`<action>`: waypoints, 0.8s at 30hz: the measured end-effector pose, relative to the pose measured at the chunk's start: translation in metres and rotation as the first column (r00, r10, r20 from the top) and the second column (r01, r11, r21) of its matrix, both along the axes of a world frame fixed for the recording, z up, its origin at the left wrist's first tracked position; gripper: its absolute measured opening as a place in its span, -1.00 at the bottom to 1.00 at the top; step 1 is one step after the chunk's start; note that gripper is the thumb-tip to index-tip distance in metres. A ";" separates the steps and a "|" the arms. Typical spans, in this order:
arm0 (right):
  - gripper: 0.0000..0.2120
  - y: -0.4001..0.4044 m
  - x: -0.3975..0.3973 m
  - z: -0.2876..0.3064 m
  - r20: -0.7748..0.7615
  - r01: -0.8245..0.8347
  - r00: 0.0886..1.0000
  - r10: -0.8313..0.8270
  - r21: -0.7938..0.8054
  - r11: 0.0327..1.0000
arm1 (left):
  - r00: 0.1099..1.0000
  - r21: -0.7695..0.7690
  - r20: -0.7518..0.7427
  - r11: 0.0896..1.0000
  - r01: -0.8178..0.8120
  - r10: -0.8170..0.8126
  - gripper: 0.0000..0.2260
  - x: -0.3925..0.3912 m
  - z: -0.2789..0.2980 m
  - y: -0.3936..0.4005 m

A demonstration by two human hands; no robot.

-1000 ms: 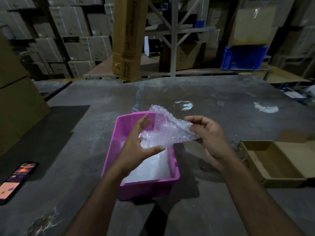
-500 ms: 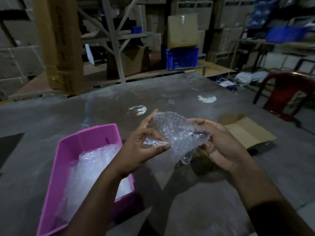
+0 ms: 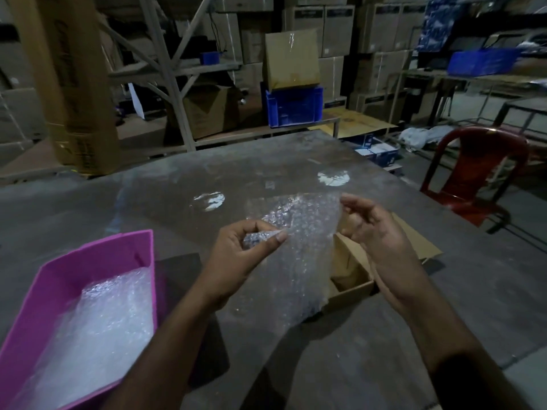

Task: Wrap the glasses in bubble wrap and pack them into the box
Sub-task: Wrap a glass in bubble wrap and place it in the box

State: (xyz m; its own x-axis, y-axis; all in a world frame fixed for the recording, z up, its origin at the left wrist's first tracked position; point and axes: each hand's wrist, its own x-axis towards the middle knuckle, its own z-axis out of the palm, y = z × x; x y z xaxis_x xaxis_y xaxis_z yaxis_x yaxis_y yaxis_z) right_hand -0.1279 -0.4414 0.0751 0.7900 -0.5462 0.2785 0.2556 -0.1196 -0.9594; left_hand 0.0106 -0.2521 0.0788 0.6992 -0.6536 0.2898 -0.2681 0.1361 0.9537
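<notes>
A clear sheet of bubble wrap [image 3: 299, 261] hangs spread out above the grey table. My left hand [image 3: 245, 250] pinches a bunched corner of it between thumb and fingers. My right hand [image 3: 376, 241] holds the sheet's upper right edge with curled fingers. Behind the sheet and under my right hand lies an open cardboard box [image 3: 352, 273], partly hidden by the wrap. No glasses show in this view.
A pink plastic bin [image 3: 88, 261] with more bubble wrap [image 3: 100, 327] inside stands at the left on the table [image 3: 148, 202]. A red plastic chair [image 3: 473, 173] is off the table's right side. Shelving, stacked cartons and a blue crate [image 3: 293, 105] fill the background.
The view has swung right, so the bin now sits at the far left. The crumpled sheet has been pulled open and hangs flat between my hands, over the cardboard box.
</notes>
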 end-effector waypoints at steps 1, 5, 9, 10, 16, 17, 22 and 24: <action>-0.63 -0.007 -0.001 0.001 -0.019 -0.076 0.997 0.075 -0.087 0.993 | 1.000 0.011 0.002 1.000 0.000 0.000 -0.92 -0.001 0.001 -0.006; -0.33 -0.035 -0.002 0.001 -0.087 -0.226 0.973 0.212 -0.209 0.951 | 0.998 0.052 0.025 0.997 0.056 -0.058 -0.91 -0.011 0.005 -0.032; -0.16 -0.064 -0.002 0.002 -0.101 -0.233 0.971 0.217 -0.195 0.953 | 0.996 0.086 0.044 0.994 0.069 -0.073 -0.82 -0.014 0.006 -0.050; -0.16 -0.071 -0.001 0.001 -0.104 -0.248 0.967 0.232 -0.180 0.952 | 0.996 0.083 0.029 0.994 0.076 -0.079 -0.80 -0.015 0.006 -0.054; -0.53 -0.093 0.013 -0.028 -0.050 -0.363 0.926 0.374 0.154 0.919 | 0.996 -0.019 -0.088 1.000 -0.021 0.020 -0.58 -0.024 -0.010 -0.092; -0.61 -0.096 0.015 -0.034 -0.051 -0.327 0.939 0.340 0.175 0.929 | 0.992 -0.024 -0.121 0.998 -0.050 0.047 -0.60 -0.025 -0.014 -0.097; -0.79 -0.118 0.029 -0.063 -0.078 -0.160 0.979 0.190 0.287 0.944 | 0.923 -0.017 -0.380 0.997 -0.075 0.063 -0.84 -0.028 -0.042 -0.104; -0.81 -0.124 0.032 -0.068 -0.098 -0.127 0.981 0.166 0.318 0.940 | 0.902 -0.020 -0.419 0.992 -0.121 0.101 -0.84 -0.028 -0.051 -0.107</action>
State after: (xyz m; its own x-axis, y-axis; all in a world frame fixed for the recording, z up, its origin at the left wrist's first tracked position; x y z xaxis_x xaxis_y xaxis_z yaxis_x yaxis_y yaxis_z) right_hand -0.0964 -0.5653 0.0073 0.8850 -0.4654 0.0116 0.1271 0.2174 -0.9678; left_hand -0.0171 -0.3593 0.0278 0.8297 -0.5579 -0.0167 0.1361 0.1732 0.9754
